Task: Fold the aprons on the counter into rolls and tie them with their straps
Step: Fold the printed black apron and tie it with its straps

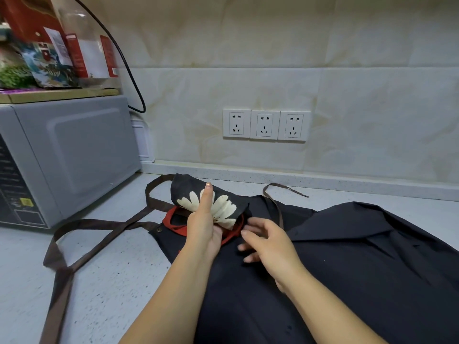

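A small rolled dark apron [224, 203] with a cream flower print and red straps [171, 220] is held by my left hand [202, 227], thumb raised across the flower, fingers under the roll. My right hand [267, 240] hovers just right of it, fingers loosely spread and holding nothing, above a large dark apron [347, 256] spread flat on the counter. Long brown straps [82, 234] of the large apron trail left and down over the counter. Another strap end [285, 188] lies near the back wall.
A grey microwave [62, 157] stands at the left with boxes and packets [62, 50] on a board on top. A black cable [131, 78] hangs behind it. Three wall sockets [265, 125] sit on the tiled backsplash. The speckled counter [119, 276] shows at front left.
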`<state>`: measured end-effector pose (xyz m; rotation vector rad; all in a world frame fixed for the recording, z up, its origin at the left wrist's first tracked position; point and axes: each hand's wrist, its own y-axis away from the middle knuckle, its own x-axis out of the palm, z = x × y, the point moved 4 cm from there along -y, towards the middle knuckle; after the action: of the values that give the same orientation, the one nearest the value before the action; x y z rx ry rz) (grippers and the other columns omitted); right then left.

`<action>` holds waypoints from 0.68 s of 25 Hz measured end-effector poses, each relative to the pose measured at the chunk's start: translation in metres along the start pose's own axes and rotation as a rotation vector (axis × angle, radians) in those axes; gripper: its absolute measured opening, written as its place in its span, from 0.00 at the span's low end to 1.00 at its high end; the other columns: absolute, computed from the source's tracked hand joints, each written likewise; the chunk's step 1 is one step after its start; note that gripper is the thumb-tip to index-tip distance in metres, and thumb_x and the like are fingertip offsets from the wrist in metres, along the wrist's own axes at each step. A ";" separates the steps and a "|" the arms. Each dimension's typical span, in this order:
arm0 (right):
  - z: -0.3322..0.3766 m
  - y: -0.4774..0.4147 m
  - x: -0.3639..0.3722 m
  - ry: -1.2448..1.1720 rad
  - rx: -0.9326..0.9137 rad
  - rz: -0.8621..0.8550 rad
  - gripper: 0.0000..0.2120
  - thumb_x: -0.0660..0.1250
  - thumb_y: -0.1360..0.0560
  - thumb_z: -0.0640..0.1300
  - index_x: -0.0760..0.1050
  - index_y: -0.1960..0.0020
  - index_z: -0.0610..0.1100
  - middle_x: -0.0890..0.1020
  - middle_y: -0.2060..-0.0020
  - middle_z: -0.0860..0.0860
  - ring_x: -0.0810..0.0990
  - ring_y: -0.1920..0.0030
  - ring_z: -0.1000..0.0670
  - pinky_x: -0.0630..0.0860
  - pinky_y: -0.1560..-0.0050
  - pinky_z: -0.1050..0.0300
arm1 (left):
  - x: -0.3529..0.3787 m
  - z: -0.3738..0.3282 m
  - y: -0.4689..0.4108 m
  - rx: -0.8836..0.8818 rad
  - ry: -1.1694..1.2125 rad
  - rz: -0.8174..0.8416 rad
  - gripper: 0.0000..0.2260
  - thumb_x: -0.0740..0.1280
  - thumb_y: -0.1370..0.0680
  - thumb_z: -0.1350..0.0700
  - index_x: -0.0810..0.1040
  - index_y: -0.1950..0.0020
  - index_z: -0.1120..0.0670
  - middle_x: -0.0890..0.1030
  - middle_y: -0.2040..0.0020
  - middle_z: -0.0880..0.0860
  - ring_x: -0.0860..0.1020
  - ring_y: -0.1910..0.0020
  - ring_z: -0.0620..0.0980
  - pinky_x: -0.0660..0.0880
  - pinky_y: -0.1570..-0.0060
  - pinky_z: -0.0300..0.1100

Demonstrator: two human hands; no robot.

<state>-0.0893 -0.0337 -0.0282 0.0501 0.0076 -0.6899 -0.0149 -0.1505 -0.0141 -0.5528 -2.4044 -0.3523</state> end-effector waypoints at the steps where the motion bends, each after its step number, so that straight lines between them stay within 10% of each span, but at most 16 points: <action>1: 0.000 0.001 0.004 -0.005 -0.029 0.004 0.14 0.67 0.23 0.39 0.71 0.40 0.48 0.80 0.47 0.53 0.82 0.63 0.52 0.79 0.65 0.58 | 0.001 0.001 0.002 -0.007 0.000 0.001 0.10 0.69 0.23 0.46 0.73 0.52 0.51 0.73 0.64 0.49 0.72 0.73 0.45 0.66 0.75 0.37; 11: 0.001 -0.006 0.007 -0.144 -0.010 0.040 0.07 0.64 0.21 0.42 0.73 0.43 0.42 0.79 0.63 0.48 0.77 0.71 0.52 0.74 0.73 0.60 | 0.006 0.004 0.004 0.000 -0.043 0.048 0.13 0.67 0.22 0.45 0.73 0.49 0.54 0.79 0.73 0.46 0.78 0.75 0.45 0.70 0.77 0.37; 17: 0.009 -0.007 -0.003 0.162 -0.090 0.063 0.14 0.56 0.18 0.46 0.75 0.59 0.45 0.68 0.76 0.55 0.67 0.74 0.55 0.67 0.70 0.60 | -0.010 0.000 -0.007 0.035 -0.076 -0.055 0.15 0.70 0.24 0.45 0.74 0.48 0.55 0.79 0.73 0.46 0.78 0.75 0.45 0.72 0.73 0.40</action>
<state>-0.0961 -0.0370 -0.0199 0.0195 0.1918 -0.6203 -0.0112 -0.1597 -0.0217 -0.4931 -2.4975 -0.3176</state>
